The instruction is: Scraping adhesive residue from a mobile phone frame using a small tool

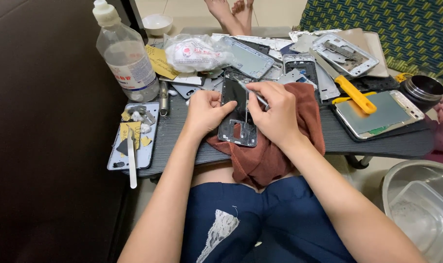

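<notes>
Over the blue shorts [280, 219], left hand [205, 113] grips phone frame [238, 114], right hand [277, 114] seemingly pinching tweezers [253, 92].

Right hand [280, 114] covered most of the thin metal tool [253, 92], so only the tip end showed and I couldn't tell what kind of tool it was. Left hand [205, 113] hid the near-left edge of the phone frame [238, 114]. The brown cloth [270, 151] under both hands dropped off behind the table edge, lower part out of sight. Far right of the right hand, the steel bowl [401, 178] and the clear plastic tub [423, 214] inside it got cut off by the picture's edge. Beyond the hands, someone's bare feet [231, 12] were cropped at the top. The bottle [125, 56] label was too small to tell.
</notes>
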